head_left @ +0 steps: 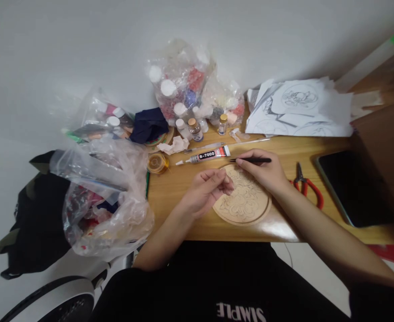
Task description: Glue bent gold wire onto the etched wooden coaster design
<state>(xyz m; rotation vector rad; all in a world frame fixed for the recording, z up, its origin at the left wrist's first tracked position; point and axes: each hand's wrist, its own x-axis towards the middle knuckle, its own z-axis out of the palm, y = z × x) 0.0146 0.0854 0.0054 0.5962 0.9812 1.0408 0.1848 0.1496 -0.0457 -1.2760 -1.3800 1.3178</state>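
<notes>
Left hand (pixel 207 190): fingertips pinched together over the carved disc (pixel 247 203); I cannot tell what, if anything, they hold.
Right hand (pixel 264 172): pinching a thin black tool (pixel 250 159) at the disc's far rim.
Disc: flat on the counter (pixel 170 188), near its front edge.
Progress: I judge the carving bare; the glue tube (pixel 205 156) lies just beyond.

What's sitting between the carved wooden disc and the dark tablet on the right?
In the head view, red-handled pliers lie between the carved wooden disc and the dark tablet, and the right forearm crosses that stretch too.
</notes>
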